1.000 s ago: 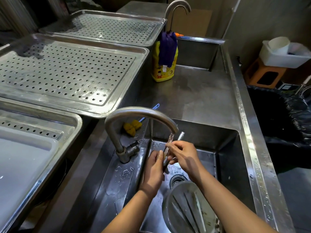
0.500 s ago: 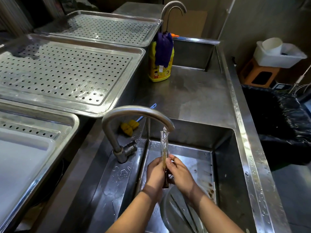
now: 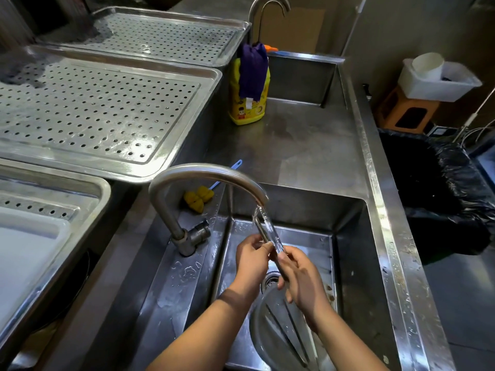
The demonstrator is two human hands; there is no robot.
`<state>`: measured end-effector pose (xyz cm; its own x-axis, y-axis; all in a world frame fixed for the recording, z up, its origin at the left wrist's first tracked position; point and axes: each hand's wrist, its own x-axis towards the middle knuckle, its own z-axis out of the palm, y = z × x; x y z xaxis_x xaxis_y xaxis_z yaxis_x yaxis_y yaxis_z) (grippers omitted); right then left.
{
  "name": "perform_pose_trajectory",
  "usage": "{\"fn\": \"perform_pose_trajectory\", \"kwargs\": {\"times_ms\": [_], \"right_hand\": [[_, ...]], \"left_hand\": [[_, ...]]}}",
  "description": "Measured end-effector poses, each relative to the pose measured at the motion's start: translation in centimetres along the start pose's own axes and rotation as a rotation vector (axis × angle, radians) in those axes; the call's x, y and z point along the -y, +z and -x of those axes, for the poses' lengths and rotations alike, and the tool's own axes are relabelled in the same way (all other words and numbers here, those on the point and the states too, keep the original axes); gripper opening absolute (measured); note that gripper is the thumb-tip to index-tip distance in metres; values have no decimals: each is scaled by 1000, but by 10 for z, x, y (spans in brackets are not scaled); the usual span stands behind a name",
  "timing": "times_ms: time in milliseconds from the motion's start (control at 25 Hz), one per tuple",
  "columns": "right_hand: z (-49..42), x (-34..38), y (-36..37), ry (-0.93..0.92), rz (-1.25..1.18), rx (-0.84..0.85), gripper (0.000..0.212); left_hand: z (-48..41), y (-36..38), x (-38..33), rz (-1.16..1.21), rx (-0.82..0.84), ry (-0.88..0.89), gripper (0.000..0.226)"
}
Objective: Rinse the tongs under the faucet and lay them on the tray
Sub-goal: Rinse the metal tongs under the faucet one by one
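Metal tongs (image 3: 265, 228) stand tilted in the steel sink (image 3: 348, 263), their upper end right under the spout of the curved faucet (image 3: 203, 172), where water runs over them. My left hand (image 3: 251, 259) pinches the tongs from the left at mid-length. My right hand (image 3: 302, 277) is wrapped around their lower end, which is hidden in the fist. A perforated steel tray (image 3: 107, 108) lies on the counter to the left of the sink.
A second perforated tray (image 3: 166, 33) sits behind the first, and a steel pan (image 3: 88, 188) holding a white board lies at the near left. A yellow detergent bottle (image 3: 247, 103), a yellow brush (image 3: 198, 199), a grey bowl (image 3: 278, 333) in the sink, a black-lined bin (image 3: 439, 188).
The tongs have tilted, their top end leaning left under the spout. My right hand slid down toward their lower end; my left hand still holds the middle.
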<state>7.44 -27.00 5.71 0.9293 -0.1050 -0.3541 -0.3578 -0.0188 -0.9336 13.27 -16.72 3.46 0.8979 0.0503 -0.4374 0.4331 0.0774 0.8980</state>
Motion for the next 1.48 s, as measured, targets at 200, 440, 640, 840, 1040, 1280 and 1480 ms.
{"fn": "perform_pose_trajectory", "kwargs": {"times_ms": [200,440,640,840,1040,1280,1480], "right_hand": [[0,0,1,-72,78,-23,7],[-1,1,1,-25,155,-16,7],[6,-7,-7,-23,162,-29,10],[16,-4,-11,-40,127,-74,29],[20,-3,-21,-4,145,-57,28],[14,-3,-24,31,129,-70,13],[15,-3,-27,18,125,-61,11]], "left_hand": [[-14,-2,-6,157,-180,-119,18],[-5,-20,-1,241,-55,-152,10],[-6,-16,-5,213,-60,-149,23],[-15,-11,-11,196,-166,-226,17],[-12,-15,-11,222,-172,-265,26],[-4,-21,-15,263,34,-285,21],[-3,-22,-10,280,-50,-255,14]]}}
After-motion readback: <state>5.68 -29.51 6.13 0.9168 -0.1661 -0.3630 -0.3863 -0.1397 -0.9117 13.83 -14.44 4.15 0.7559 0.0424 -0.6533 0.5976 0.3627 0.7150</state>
